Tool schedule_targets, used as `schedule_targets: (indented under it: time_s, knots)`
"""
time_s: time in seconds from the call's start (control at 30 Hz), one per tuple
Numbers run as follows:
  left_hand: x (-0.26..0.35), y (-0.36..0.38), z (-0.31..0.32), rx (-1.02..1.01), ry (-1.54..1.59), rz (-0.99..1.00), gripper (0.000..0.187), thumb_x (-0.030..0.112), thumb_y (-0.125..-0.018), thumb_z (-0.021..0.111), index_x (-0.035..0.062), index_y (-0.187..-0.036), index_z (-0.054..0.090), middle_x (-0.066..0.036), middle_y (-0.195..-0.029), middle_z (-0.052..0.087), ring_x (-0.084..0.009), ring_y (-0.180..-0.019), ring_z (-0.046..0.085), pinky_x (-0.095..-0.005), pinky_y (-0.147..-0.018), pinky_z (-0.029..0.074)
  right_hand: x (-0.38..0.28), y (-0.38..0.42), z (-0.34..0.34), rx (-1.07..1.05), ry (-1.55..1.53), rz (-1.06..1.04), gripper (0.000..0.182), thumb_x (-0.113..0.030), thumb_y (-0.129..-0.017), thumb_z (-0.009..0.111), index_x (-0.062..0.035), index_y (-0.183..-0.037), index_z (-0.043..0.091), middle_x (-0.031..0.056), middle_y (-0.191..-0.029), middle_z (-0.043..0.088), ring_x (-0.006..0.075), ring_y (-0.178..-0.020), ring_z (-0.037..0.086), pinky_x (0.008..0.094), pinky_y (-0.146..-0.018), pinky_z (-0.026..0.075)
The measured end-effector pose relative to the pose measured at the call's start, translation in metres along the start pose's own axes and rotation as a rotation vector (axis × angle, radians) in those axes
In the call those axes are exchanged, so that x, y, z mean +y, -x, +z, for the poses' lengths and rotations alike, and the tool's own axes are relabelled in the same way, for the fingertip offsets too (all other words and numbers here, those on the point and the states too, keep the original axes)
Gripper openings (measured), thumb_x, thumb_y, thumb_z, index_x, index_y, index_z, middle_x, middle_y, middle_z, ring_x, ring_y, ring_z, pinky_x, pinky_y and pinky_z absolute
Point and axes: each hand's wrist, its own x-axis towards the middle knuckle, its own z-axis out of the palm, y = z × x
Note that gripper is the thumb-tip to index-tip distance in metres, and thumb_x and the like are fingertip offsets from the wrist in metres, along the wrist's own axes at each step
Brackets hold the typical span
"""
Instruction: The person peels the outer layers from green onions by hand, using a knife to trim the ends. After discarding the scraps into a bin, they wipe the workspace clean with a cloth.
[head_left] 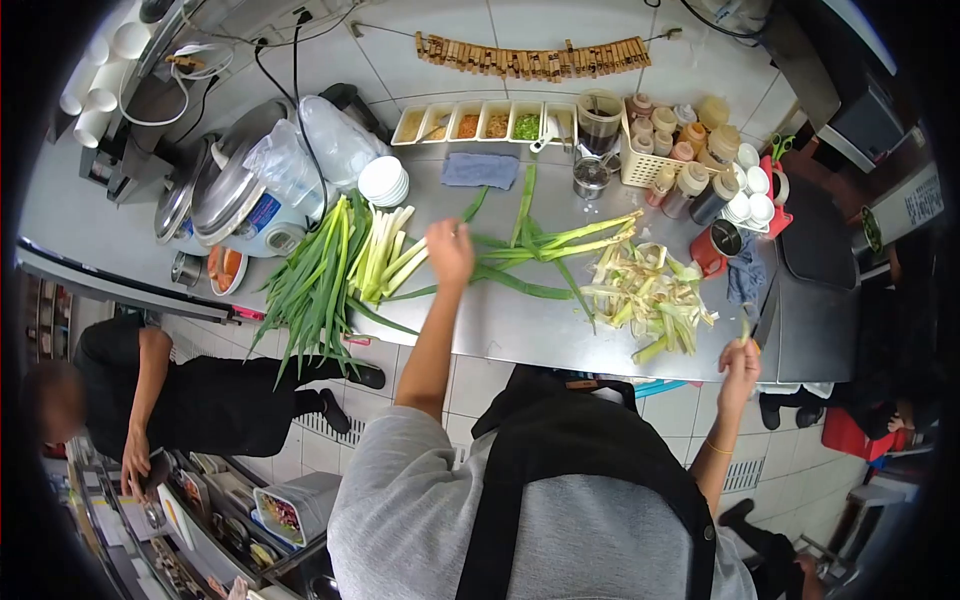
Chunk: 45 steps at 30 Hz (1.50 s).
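Observation:
My left hand (450, 252) is over the steel counter with its fingers closed round a green onion (405, 268), whose pale end points left. Left of it lies a heap of green onions (318, 262), their long leaves hanging over the counter's front edge. More green onion stalks (590, 236) lie loose to the right of this hand. Beyond them is a pile of pale peeled-off layers (650, 290). At the front right edge, my right hand (740, 362) is closed on a thin pale strip that sticks up from the fingers; its kind is hard to make out.
Along the back stand topping containers (495, 124), a folded blue cloth (480, 170), white bowls (384, 182) and a basket of sauce bottles (660, 150). A red cup (712, 246) sits at right, rice cookers (240, 195) at left. Another person (150, 390) works behind, left.

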Motion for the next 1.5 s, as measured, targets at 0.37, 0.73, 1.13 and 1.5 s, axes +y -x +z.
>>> schedule_targets:
  time_s: [0.37, 0.73, 1.13, 1.5]
  knots:
    - [-0.034, -0.034, -0.01, 0.066, 0.004, 0.004, 0.026, 0.016, -0.083, 0.055, 0.0012, -0.105, 0.056, -0.022, -0.105, 0.056, -0.04, -0.103, 0.047, -0.0446, -0.089, 0.038, 0.063, 0.001, 0.06, -0.308, 0.457, 0.033, 0.02, -0.019, -0.087, 0.054, -0.0007, -0.08, 0.055, -0.0002, -0.06, 0.047, 0.0092, -0.052, 0.045, 0.0248, -0.049, 0.038]
    - [0.092, 0.008, 0.093, -0.695, -0.445, 0.684, 0.018, 0.022, -0.079, 0.059, 0.0091, -0.091, 0.063, -0.006, -0.086, 0.064, -0.0228, -0.091, 0.058, -0.0462, -0.078, 0.04, 0.043, 0.024, 0.084, -0.427, 0.728, 0.232, 0.061, -0.027, -0.079, 0.062, 0.0027, -0.128, 0.041, 0.0148, -0.085, 0.057, 0.0259, -0.063, 0.055, 0.0357, -0.062, 0.046]
    - [0.154, -0.066, 0.02, -0.736, 0.11, 0.717, 0.018, 0.022, -0.087, 0.049, 0.0111, -0.093, 0.062, -0.008, -0.089, 0.064, -0.0254, -0.087, 0.059, -0.0388, -0.077, 0.042, -0.028, -0.035, 0.143, -0.33, 0.816, -0.552, 0.042, -0.019, -0.077, 0.063, -0.0029, -0.115, 0.053, 0.0139, -0.106, 0.052, 0.033, -0.098, 0.047, 0.0402, -0.084, 0.041]
    - [0.137, -0.025, 0.011, -0.511, 0.075, 0.954, 0.013, 0.018, -0.077, 0.062, 0.0107, -0.087, 0.057, -0.002, -0.077, 0.056, -0.0191, -0.082, 0.055, -0.0348, -0.082, 0.038, 0.045, -0.082, 0.201, -0.762, 0.62, -0.32, 0.024, -0.024, -0.081, 0.063, -0.0082, -0.098, 0.067, 0.0041, -0.072, 0.066, 0.0201, -0.063, 0.062, 0.0326, -0.063, 0.049]
